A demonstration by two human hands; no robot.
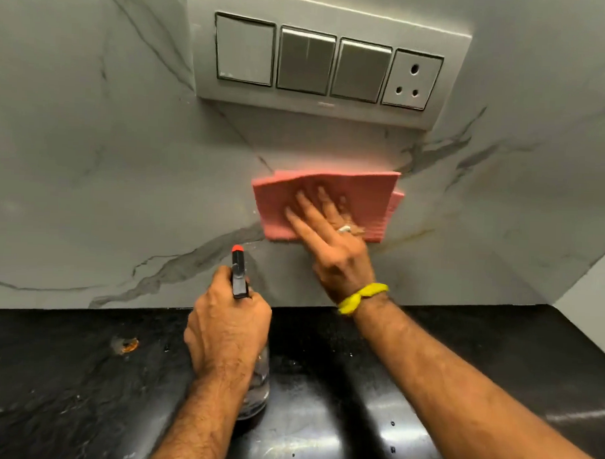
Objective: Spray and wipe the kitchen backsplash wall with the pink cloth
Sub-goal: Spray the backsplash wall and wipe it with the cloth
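Note:
A folded pink cloth (370, 200) lies flat against the grey marble backsplash wall (107, 174), just below a switch panel. My right hand (328, 240) presses on the cloth with fingers spread; a yellow band circles its wrist. My left hand (227, 326) is wrapped around the neck of a clear spray bottle (239, 273) with a black head and a red nozzle tip pointing at the wall. The bottle's clear body shows below my hand, above the counter.
A white switch panel (329, 63) with three switches and one socket juts from the wall above the cloth. A black stone countertop (66, 386) runs below the wall, with a small orange-rimmed chip at the left. A side wall meets the backsplash at far right.

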